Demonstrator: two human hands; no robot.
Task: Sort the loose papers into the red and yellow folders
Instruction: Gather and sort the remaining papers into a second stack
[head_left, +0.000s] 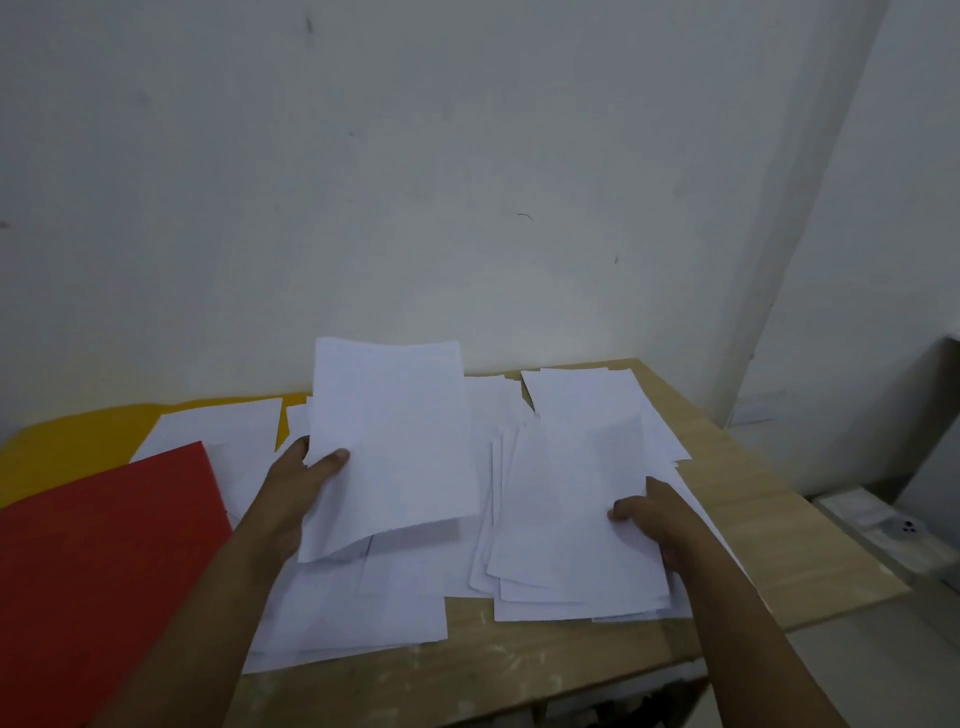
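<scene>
The red folder (98, 561) lies left of my left hand (306, 478), with the yellow folder (67, 447) beyond it by the wall. My left hand pinches a sheet (389, 447), thumb on top, lifting it above the loose papers (353, 613) beneath my wrist. To its right, my right hand (654, 514) rests on a fanned pile (571, 519), fingers curled at its edge, thumb on the top page. Both lie on the table (753, 519).
</scene>
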